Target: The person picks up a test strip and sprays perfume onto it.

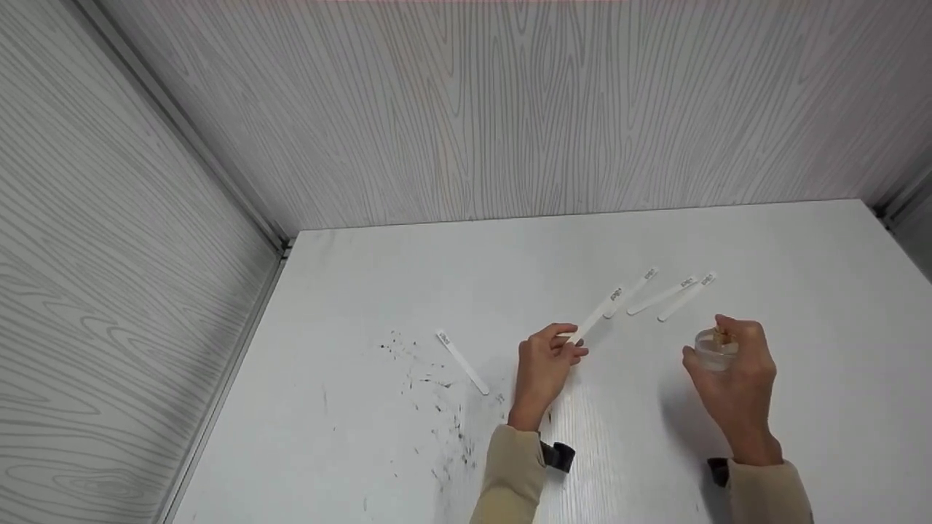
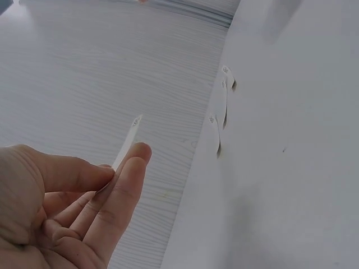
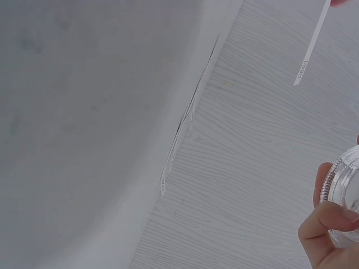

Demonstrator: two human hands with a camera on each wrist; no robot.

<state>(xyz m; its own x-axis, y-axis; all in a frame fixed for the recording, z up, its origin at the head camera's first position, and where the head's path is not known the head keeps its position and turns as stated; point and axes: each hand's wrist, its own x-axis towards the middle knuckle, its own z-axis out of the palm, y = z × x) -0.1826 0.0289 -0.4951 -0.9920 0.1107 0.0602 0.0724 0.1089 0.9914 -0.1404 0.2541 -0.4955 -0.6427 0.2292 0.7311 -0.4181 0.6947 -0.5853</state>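
My left hand [image 1: 545, 367] pinches a white paper strip [image 1: 597, 314] near its lower end, between thumb and fingers. Small dark print marks the strip's far end, which slants up and away to the right. Over on the right, my right hand [image 1: 744, 382] grips a small clear round container [image 1: 713, 358] above the table. Ridges run round the container's edge [image 3: 332, 188] in the right wrist view; its contents cannot be made out. Beyond the hands lie three similar strips, a left one [image 1: 630, 295], a middle one [image 1: 661, 297] and a right one [image 1: 688, 297].
Another printed strip [image 1: 464, 364] lies alone on the white table [image 1: 349, 284], left of my left hand. Dark specks and smudges [image 1: 444, 386] are scattered around it. Wood-grain panels stand at the back [image 1: 510, 109] and left [image 1: 109, 255].
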